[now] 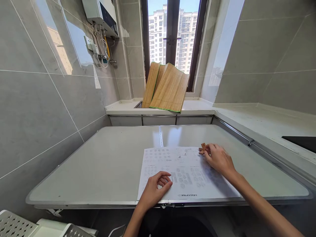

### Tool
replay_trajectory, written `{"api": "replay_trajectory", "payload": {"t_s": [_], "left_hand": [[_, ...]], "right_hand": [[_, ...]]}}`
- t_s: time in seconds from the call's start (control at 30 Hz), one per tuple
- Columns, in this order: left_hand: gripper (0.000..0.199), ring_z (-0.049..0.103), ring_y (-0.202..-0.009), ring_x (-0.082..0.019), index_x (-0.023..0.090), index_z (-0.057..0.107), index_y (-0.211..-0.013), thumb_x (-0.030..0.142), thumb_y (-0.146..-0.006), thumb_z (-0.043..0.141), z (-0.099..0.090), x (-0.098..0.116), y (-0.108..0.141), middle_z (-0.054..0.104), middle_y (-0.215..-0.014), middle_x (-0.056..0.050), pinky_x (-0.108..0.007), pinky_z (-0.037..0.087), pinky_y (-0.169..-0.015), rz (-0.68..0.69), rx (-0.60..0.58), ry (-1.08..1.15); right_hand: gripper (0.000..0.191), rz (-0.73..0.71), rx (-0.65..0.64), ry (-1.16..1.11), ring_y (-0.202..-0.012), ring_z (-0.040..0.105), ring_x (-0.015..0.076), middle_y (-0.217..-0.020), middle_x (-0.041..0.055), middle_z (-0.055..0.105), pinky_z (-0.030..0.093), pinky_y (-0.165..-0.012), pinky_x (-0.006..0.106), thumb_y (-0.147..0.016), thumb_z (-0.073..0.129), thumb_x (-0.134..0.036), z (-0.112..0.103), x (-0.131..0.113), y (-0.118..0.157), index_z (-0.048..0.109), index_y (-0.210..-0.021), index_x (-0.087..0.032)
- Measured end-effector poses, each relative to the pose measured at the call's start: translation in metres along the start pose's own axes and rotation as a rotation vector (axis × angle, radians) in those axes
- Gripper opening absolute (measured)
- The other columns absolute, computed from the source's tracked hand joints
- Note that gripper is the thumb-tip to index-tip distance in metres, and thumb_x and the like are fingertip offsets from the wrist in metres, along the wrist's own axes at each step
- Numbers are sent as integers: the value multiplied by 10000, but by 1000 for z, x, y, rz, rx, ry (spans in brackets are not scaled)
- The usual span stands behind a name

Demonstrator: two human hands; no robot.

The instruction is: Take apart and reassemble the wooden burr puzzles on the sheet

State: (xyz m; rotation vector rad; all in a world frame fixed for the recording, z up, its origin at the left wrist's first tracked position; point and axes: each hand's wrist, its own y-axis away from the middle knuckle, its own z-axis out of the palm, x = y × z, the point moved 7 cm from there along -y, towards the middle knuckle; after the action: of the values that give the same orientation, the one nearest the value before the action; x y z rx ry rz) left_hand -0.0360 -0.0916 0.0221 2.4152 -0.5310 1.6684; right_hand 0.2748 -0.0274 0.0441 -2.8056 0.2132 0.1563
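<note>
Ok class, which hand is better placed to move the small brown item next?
Probably the right hand: its fingertips are already at the small brown item, by the printed sheet's far right corner. The left hand, loosely curled, is at the near left part.

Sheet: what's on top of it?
On the sheet: brown pieces at the far edge, with the right hand at them; the left hand over the near left part. Print beneath these is hidden.
</note>
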Motion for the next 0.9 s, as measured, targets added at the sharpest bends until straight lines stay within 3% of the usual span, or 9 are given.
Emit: {"api": "replay_trajectory", "payload": {"t_s": [0.13,0.27,0.37,0.47,0.63,0.77,0.9], "left_hand": [[321,657,-882,-191,216,703,-1116,440,-890,663,-1,0,1,738,-978,-50,-327,543,-859,2,6,-2],[328,656,-885,-193,218,707,-1117,448,-887,663,-1,-1,1,740,-977,-50,-331,542,-860,11,13,2],[326,657,-876,-194,218,714,-1112,446,-885,658,-1,-1,1,739,-971,-52,-330,541,-853,13,9,4],[321,656,-867,-193,217,717,-1104,442,-881,662,-1,-2,1,739,-962,-52,-325,540,-847,13,8,4],[323,654,-881,-196,209,699,-1115,439,-893,656,-1,-1,0,732,-976,-62,-328,541,-849,11,11,4],[475,649,-940,-206,238,606,-1268,440,-853,717,-5,0,2,674,-1197,-92,-377,534,-914,21,78,6],[828,609,-1119,-276,298,459,-1434,414,-717,857,-8,-3,5,581,-1369,-113,-487,466,-1040,0,102,-5]], "right_hand": [[199,13,-88,105,-1044,634,358,-1089,219,700,436,-827,421,-923,541,-230,4,14,-30,696,-1008,-139],[99,14,-214,115,-871,700,322,-852,171,744,433,-709,367,-810,643,-136,17,14,-45,725,-762,-166],[138,-7,-272,104,-701,704,275,-688,128,721,386,-611,321,-764,681,-102,20,8,-50,706,-645,-167],[148,-66,-232,99,-725,706,264,-796,140,748,357,-596,304,-826,630,-100,12,-6,-48,713,-719,-159],[213,-243,-133,25,-875,697,234,-1110,98,736,348,-611,271,-947,491,-110,-5,-47,-21,668,-1009,-211],[186,-421,-90,-151,-823,686,228,-1028,54,741,379,-628,284,-1020,462,-273,-15,-85,20,648,-1021,-257],[202,-604,-105,-377,-786,679,230,-972,48,736,423,-651,307,-1030,429,-280,-23,-118,60,628,-1040,-253]]}}
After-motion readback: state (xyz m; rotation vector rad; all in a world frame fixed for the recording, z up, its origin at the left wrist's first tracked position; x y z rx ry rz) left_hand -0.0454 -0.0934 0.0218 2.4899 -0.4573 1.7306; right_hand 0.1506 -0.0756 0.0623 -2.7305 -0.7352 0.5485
